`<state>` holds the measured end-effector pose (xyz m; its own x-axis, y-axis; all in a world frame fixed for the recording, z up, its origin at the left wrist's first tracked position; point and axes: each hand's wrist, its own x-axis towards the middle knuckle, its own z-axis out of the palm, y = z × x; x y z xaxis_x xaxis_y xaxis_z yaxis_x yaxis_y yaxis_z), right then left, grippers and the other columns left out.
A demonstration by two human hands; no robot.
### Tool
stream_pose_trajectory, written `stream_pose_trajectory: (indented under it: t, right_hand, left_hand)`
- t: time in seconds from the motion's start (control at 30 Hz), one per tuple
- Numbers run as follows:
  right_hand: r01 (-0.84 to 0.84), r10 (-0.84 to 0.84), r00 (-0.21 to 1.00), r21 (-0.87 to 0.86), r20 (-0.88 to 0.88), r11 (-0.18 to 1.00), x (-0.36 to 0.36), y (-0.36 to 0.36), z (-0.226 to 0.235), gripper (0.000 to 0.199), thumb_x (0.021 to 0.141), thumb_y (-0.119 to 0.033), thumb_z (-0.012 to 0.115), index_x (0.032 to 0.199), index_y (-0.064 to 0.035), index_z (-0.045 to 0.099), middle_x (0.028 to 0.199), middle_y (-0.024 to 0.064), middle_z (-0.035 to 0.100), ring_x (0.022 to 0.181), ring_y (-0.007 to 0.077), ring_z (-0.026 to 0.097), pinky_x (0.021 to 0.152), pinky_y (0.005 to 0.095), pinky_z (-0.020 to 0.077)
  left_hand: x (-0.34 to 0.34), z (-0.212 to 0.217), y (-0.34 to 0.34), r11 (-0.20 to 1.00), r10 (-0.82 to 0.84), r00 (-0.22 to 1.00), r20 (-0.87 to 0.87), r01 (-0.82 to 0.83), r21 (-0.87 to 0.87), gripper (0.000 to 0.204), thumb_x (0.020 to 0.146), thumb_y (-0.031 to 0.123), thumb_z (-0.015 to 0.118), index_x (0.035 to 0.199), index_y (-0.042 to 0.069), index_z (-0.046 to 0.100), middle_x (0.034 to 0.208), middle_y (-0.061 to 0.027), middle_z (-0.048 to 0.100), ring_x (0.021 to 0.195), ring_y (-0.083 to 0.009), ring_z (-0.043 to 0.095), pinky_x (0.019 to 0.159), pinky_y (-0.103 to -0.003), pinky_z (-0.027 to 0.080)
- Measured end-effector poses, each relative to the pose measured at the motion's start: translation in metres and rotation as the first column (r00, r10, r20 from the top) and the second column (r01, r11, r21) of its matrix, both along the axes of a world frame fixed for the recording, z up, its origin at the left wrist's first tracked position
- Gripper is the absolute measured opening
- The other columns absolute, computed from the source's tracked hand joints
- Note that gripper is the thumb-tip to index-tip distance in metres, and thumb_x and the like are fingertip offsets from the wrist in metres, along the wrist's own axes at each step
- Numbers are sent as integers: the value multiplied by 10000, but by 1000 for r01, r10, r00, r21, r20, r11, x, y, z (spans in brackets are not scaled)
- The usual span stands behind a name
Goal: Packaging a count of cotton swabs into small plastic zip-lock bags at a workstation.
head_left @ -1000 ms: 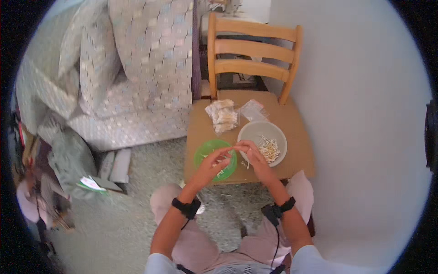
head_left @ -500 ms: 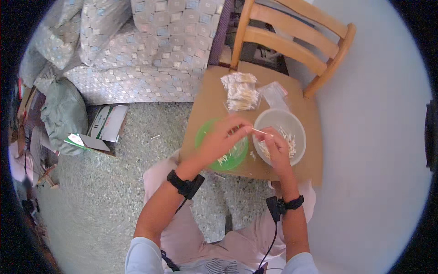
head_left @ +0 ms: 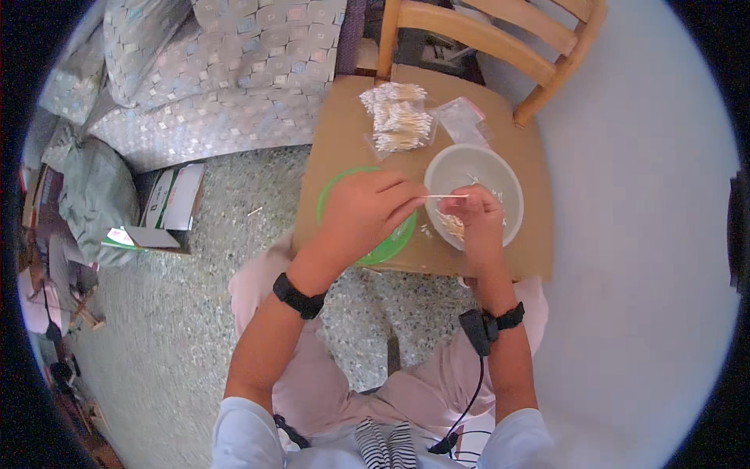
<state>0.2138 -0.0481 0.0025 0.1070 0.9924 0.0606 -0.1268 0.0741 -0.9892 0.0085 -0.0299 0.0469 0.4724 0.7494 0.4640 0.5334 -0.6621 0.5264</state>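
A thin cotton swab (head_left: 444,196) spans the gap between my two hands, lying nearly level. My left hand (head_left: 367,211) pinches its left end between thumb and fingers. At its other end, the fingers of my right hand (head_left: 482,223) close around the tip. Under my left hand is a green bowl (head_left: 393,252), mostly hidden by the hand. My right hand hovers over a white bowl (head_left: 511,160) with loose swabs (head_left: 453,226) in it. Beyond the bowls lies a pile of bundled cotton swabs (head_left: 402,125), with a clear plastic bag (head_left: 462,119) beside it.
Everything stands on the brown seat (head_left: 336,129) of a wooden chair (head_left: 461,41), its back at the far side. A pale wall (head_left: 633,234) rises on the right. On the speckled floor at the left are an opened carton (head_left: 178,199) and a green sack (head_left: 98,195).
The view has tilted, so the seat and bowls sit higher in the picture. Both hands still hold the swab, which has turned from slanting to nearly level.
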Motion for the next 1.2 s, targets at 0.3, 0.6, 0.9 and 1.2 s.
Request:
stream_pose_trajectory:
  t: [0.3,0.6,0.9,1.2]
  right_hand:
    - [144,-156,962,69,226,987,18,5,0,154,899,-134,629,933,5,686,876,57,691,786,102,626,709,237,495]
    - [-93,-124,636,235,761,968,7,1,-4,187,831,-254,676,869,-76,718,916,81,705,888,255,640,1032,376,325]
    - [31,-100,863,145,495,989,6,-12,4,150,851,-117,672,961,-20,708,935,66,708,899,144,641,819,265,478]
    - [-48,-13,879,115,477,992,-4,-16,3,158,852,-124,674,971,-26,710,963,66,704,911,148,637,846,287,482]
  left_hand:
    - [-15,-33,21,989,-139,963,-231,145,13,518,740,175,708,1234,138,555,1133,-115,573,1074,-327,537,926,-430,425]
    - [6,-62,13,995,10,892,-452,-52,-81,686,695,158,733,1332,144,478,1249,-138,552,1139,-349,531,942,-444,436]
    - [-7,-61,20,991,10,982,-191,-36,-129,481,721,237,745,1148,78,593,1106,-143,634,1050,-327,594,916,-422,458]
    - [6,-42,12,930,-53,997,-57,29,-368,470,762,285,732,1133,45,573,1106,-167,631,1034,-347,597,875,-404,467]
